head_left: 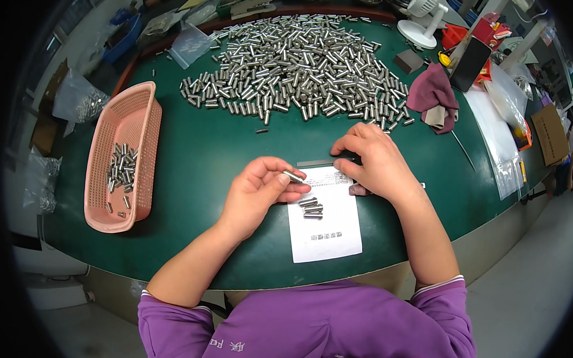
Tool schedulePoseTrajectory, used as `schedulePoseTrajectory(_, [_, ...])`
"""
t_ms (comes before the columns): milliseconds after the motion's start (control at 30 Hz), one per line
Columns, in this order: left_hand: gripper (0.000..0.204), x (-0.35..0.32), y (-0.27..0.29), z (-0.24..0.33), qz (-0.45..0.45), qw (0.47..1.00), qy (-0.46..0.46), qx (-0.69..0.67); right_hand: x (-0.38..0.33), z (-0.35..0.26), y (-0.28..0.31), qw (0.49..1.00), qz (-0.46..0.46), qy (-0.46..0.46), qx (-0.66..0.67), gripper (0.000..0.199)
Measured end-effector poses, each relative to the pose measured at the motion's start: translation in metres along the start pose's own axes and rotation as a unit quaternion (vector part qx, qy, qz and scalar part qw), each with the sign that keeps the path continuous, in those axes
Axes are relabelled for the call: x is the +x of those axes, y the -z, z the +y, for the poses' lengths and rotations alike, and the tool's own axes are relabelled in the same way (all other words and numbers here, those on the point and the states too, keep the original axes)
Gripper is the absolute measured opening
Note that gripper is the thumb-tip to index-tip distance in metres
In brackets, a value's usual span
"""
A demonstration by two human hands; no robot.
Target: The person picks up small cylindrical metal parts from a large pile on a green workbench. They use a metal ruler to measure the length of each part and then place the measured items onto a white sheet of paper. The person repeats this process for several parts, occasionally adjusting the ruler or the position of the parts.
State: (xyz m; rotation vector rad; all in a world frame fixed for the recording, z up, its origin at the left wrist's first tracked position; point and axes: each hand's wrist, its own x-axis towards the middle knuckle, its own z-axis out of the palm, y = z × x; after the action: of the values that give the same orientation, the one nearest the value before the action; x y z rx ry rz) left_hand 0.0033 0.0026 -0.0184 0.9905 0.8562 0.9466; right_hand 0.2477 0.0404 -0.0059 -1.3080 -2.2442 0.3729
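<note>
Between the thumb and fingers of my left hand (261, 184) is a short shiny metal pin (293, 176), held slightly tilted above the paper's left edge. My right hand (372, 160) curls its thumb and index finger round the dark end of a thin, flat grey file (315, 163); the palm hides part of that end. A printed white paper sheet (325, 243) lies under both hands. Several metal pins (312, 208) rest in a small group on it. Beside my right wrist sits a small brownish piece (358, 190), partly covered by the hand.
A large heap of metal pins (303, 66) spreads over the far green table (192, 176). At left stands a pink perforated basket (144, 193) with some pins inside. A maroon cloth (433, 89), a thin rod (464, 152) and a white fan (421, 32) are at the right.
</note>
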Motion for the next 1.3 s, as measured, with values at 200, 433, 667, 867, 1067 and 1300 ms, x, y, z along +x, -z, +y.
schedulePoseTrajectory(200, [0.013, 0.0, -0.002, 0.004, 0.015, 1.0, 0.011, 0.008, 0.002, -0.004, -0.002, 0.999, -0.026, -0.033, 0.017, 0.009])
schedulePoseTrajectory(433, [0.018, -0.001, -0.002, 0.003, 0.031, 0.999, 0.008, 0.019, 0.004, -0.003, -0.008, 1.0, 0.014, -0.021, 0.003, 0.008])
schedulePoseTrajectory(667, [0.029, 0.0, -0.001, 0.003, 0.037, 0.999, 0.007, 0.019, 0.008, -0.012, -0.002, 0.982, 0.034, -0.12, 0.145, 0.01])
schedulePoseTrajectory(867, [0.037, 0.0, 0.0, 0.003, 0.034, 0.999, 0.011, 0.008, 0.007, -0.015, -0.001, 0.979, 0.059, -0.106, 0.165, 0.011])
schedulePoseTrajectory(1067, [0.037, 0.0, 0.0, 0.003, 0.044, 0.999, 0.014, 0.019, 0.005, -0.014, -0.005, 0.976, 0.059, -0.097, 0.188, 0.019])
schedulePoseTrajectory(1300, [0.037, 0.001, 0.003, -0.001, 0.037, 0.999, -0.018, 0.022, 0.005, -0.015, -0.004, 0.976, 0.054, -0.101, 0.182, 0.027])
